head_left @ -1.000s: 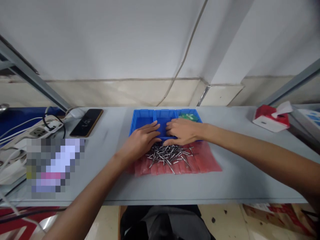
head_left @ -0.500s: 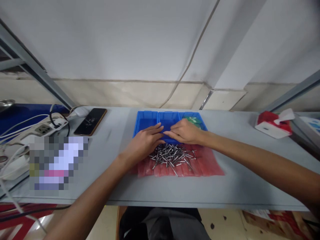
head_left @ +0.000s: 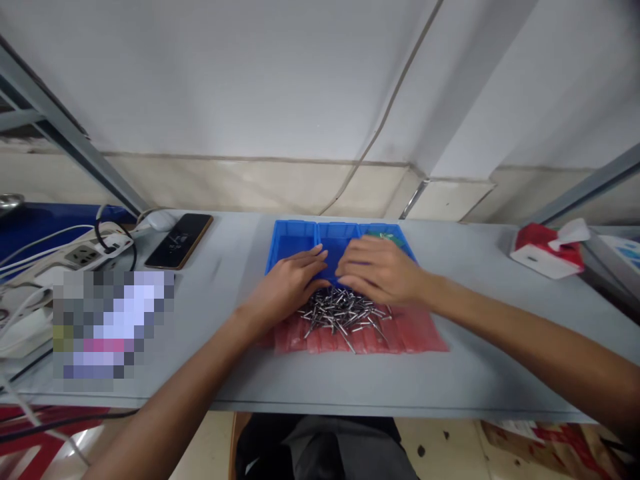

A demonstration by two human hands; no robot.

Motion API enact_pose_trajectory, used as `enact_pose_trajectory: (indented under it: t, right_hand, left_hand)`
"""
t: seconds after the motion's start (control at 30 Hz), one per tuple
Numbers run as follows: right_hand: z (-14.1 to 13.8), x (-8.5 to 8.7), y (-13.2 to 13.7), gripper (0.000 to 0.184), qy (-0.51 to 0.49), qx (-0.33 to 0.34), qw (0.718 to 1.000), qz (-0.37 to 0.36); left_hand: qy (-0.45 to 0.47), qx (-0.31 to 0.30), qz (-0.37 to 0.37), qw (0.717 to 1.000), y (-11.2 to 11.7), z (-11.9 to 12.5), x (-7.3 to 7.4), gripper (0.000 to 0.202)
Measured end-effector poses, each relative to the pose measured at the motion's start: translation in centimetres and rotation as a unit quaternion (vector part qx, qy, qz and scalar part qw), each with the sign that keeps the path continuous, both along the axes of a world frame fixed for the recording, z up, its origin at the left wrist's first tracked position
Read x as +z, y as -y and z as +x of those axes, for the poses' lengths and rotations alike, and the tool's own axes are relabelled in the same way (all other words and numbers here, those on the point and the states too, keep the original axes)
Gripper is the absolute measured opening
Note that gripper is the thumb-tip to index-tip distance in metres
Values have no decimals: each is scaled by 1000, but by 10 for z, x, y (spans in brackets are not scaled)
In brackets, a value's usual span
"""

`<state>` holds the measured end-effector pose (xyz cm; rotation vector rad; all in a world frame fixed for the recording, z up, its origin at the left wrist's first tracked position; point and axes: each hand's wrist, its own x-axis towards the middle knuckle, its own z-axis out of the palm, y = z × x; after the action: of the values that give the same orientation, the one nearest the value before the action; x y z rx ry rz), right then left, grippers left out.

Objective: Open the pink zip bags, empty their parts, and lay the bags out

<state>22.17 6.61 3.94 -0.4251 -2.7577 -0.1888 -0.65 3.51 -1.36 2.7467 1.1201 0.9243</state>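
Note:
A heap of small metal pins (head_left: pixel 344 316) lies on a red plastic sheet (head_left: pixel 415 330) on the grey bench. Behind it stands a blue tray (head_left: pixel 295 240) with three compartments; green parts (head_left: pixel 387 236) fill the right one. My left hand (head_left: pixel 286 287) rests at the heap's left rear edge, fingers stretched toward the tray. My right hand (head_left: pixel 381 271) lies palm down over the heap's far side, fingers extended and touching the pins. Whether either hand pinches a pin is hidden.
A phone (head_left: pixel 179 240) lies at the back left beside a power strip (head_left: pixel 85 255) with cables. A red and white tissue box (head_left: pixel 547 251) sits at the right. A wall runs behind the bench, with its front edge (head_left: pixel 350 404) near me.
My right hand has drawn back from the tray's middle compartment and settled lower onto the pin heap. My left hand has barely moved.

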Motion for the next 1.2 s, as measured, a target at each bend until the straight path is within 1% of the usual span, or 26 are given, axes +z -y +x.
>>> enact_pose_trajectory:
  t: [0.03, 0.1, 0.13, 0.2, 0.27, 0.33, 0.4, 0.47, 0.57, 0.63, 0.7, 0.77, 0.83, 0.87, 0.93, 1.03, 1.07, 1.13, 1.2]
  right_hand:
    - [2, 4, -8, 45, 34, -22, 999, 15]
    - [4, 6, -22, 56, 131, -19, 991, 29]
    - [3, 5, -27, 61, 173, -14, 985, 24]
    - [-1, -1, -32, 66, 218, -20, 976, -9]
    - [-5, -9, -30, 68, 227, -35, 971, -60]
    - [-8, -15, -26, 67, 219, -54, 967, -119]
    - [-9, -16, -22, 62, 199, -70, 963, -170]
    - [-7, -12, -22, 52, 170, -60, 961, -210]
    - [-1, -1, -24, 34, 114, -26, 953, -279]
    - [2, 5, -23, 26, 48, -37, 942, -331]
    - [4, 8, -15, 21, -30, -68, 928, -366]
    - [4, 8, -2, 17, -75, -74, 921, -374]
    - [4, 6, 12, 18, -56, -43, 931, -358]
    - [3, 4, 16, 21, -39, -31, 939, -342]
    - [2, 1, 17, 28, -26, -40, 953, -300]
    - [3, -2, 0, 27, -33, -100, 965, -241]
    - [3, -2, -8, 28, -6, -105, 965, -240]
    - [2, -1, -23, 39, 78, -70, 957, -270]
    - [-1, 1, -34, 45, 121, -45, 954, -271]
  left_hand:
    - [0, 0, 0, 1000, 0, 0, 0, 30]
    - [-2, 1, 0, 1000, -1, 0, 0, 30]
    - [-2, 2, 3, 1000, -1, 0, 0, 30]
    - [-4, 2, 11, 1000, -1, 0, -1, 29]
    - [-9, -1, 18, 1000, -2, -1, -2, 29]
    - [-13, -3, 19, 1000, -1, -1, -2, 30]
    - [-13, -2, 16, 1000, -1, -1, -2, 30]
    - [-11, 2, 7, 1000, 0, 0, 0, 30]
    - [-5, 6, -7, 1000, 1, 0, 1, 32]
    - [-1, 4, -11, 1000, 1, 0, 1, 34]
    - [2, 0, -14, 1000, 1, -1, 1, 34]
    - [5, -3, -21, 1000, 0, -1, 0, 32]
    - [12, -3, -27, 1000, 0, -1, 0, 34]
    - [16, -3, -28, 999, 0, -1, 0, 36]
    - [21, -2, -30, 999, 0, -2, 0, 40]
    - [25, 12, -32, 999, -1, -2, -3, 45]
    - [27, 16, -33, 999, -2, -2, -4, 46]
    - [30, 14, -30, 999, -3, -2, -6, 47]
    - [34, -3, -23, 999, -4, -3, -7, 43]
